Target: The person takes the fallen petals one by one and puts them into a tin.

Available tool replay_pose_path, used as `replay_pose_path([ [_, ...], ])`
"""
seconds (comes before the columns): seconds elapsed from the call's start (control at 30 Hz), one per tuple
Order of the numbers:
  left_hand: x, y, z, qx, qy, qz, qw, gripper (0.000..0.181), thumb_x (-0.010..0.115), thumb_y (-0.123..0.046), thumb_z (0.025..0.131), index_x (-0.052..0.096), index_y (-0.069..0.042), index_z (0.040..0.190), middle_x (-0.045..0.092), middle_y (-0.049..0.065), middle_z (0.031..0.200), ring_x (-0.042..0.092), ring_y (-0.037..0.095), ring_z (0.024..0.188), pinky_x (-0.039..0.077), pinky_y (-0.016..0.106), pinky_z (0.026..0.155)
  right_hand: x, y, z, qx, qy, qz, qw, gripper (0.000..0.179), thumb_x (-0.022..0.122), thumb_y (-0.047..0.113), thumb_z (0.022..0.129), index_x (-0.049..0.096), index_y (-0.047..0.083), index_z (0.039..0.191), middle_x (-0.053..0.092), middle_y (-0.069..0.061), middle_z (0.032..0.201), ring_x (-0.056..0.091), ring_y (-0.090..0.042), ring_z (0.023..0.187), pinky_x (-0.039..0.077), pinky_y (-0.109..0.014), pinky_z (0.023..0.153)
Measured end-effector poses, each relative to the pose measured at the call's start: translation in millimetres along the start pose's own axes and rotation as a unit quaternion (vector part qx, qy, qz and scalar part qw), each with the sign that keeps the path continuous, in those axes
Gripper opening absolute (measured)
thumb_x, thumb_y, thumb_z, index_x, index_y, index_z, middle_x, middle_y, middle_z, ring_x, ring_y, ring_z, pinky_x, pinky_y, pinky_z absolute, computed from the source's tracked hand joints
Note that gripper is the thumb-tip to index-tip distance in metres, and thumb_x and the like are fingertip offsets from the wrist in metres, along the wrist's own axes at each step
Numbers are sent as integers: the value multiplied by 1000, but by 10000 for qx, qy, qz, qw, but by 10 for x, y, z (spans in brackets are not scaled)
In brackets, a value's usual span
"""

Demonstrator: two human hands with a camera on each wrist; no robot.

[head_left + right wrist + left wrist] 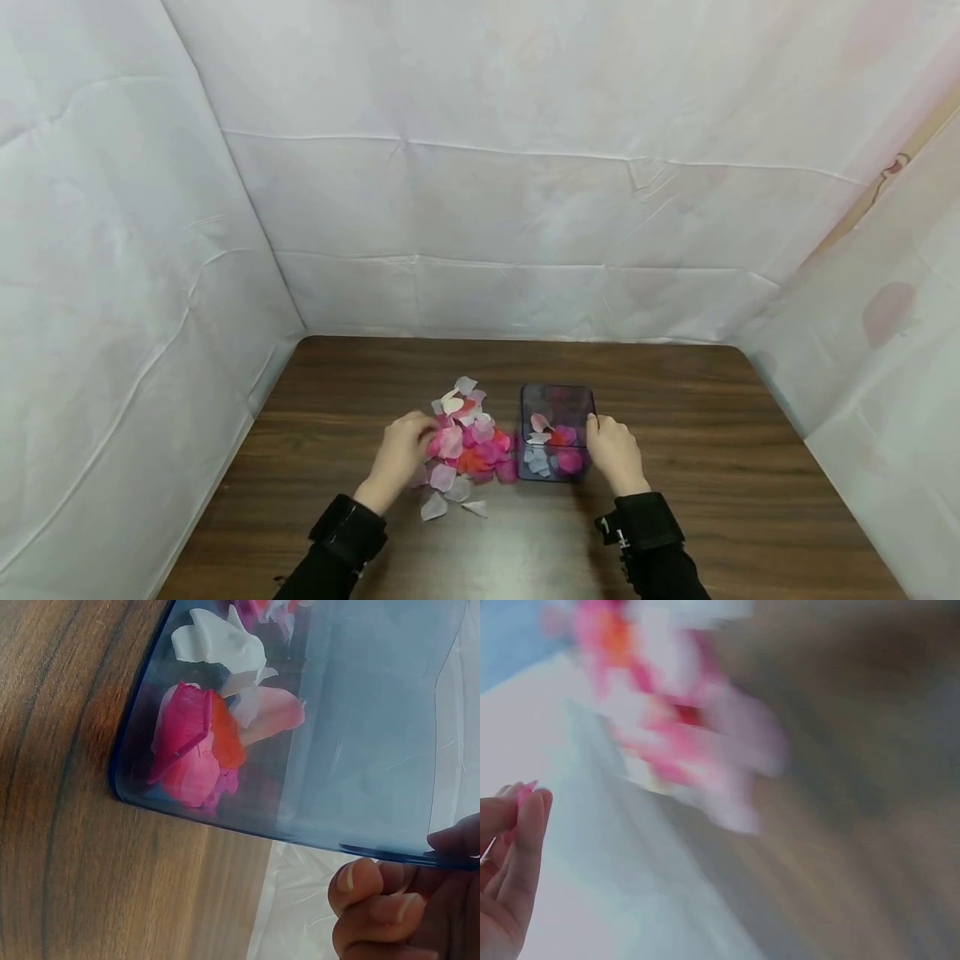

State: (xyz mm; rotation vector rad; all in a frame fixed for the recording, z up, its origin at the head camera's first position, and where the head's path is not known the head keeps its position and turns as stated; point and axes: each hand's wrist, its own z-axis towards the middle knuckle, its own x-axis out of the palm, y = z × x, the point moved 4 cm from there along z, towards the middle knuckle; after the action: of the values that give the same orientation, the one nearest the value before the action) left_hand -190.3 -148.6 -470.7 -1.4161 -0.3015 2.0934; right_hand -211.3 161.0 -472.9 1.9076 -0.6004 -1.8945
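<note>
My left hand [400, 457] is at the left side of a loose pile of artificial flower petals [483, 450] in pink, red, orange and white. In the left wrist view its thumb and fingers pinch a small pink petal [525, 792], with most of the petal hidden by the fingers. Right of the pile is a see-through, dark-tinted plastic box [566, 402]. My right hand [617, 454] grips the box's right edge between thumb and fingers. Several petals [191, 742] in white, magenta, orange and pale pink lie inside the box.
A dark brown wood-grain table [712, 467] bears everything. White cloth walls [487, 200] enclose its back and both sides. A few pale petals [435, 506] lie scattered at the near side of the pile. The left wrist view is heavily blurred.
</note>
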Motion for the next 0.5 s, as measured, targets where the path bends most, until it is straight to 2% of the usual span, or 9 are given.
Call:
replay_pose_path([
  [0.13, 33, -439, 254, 510, -161, -462, 9975, 9, 70, 1, 79, 72, -5, 84, 67, 5, 85, 67, 21, 81, 55, 32, 73, -7, -15, 3, 50, 40, -57, 10000, 40, 30, 21, 101, 35, 10, 63, 29, -2, 57, 31, -15, 51, 28, -28, 53],
  [0.27, 134, -879, 459, 897, 55, -910, 9918, 17, 64, 9, 81, 72, -6, 85, 66, 5, 89, 66, 20, 85, 54, 29, 74, 0, -45, -2, 96, 35, -56, 9999, 40, 30, 21, 101, 35, 10, 63, 28, -2, 57, 31, -15, 52, 27, -29, 54],
  [0.37, 270, -1147, 592, 1074, 440, -857, 9895, 18, 62, 7, 82, 72, -7, 87, 66, 4, 90, 66, 18, 85, 53, 26, 75, -8, -54, 4, 116, -22, -92, 9999, 40, 30, 21, 101, 34, 10, 62, 28, -2, 58, 32, -16, 52, 28, -29, 54],
  [0.43, 385, -1280, 652, 1225, 787, -600, 9875, 15, 65, 2, 83, 73, -8, 89, 67, 3, 91, 65, 17, 87, 52, 25, 77, -9, -57, 11, 141, -38, -135, 9998, 40, 30, 22, 101, 37, 9, 63, 30, -3, 58, 37, -18, 54, 30, -30, 56],
  [0.5, 512, -1365, 670, 1364, 1277, -192, 9822, 17, 66, -1, 83, 74, -11, 95, 68, 2, 97, 65, 15, 92, 51, 23, 81, -8, -53, 10, 116, -53, -124, 9998, 41, 31, 21, 100, 44, 4, 65, 40, -9, 59, 45, -22, 56, 35, -33, 55],
])
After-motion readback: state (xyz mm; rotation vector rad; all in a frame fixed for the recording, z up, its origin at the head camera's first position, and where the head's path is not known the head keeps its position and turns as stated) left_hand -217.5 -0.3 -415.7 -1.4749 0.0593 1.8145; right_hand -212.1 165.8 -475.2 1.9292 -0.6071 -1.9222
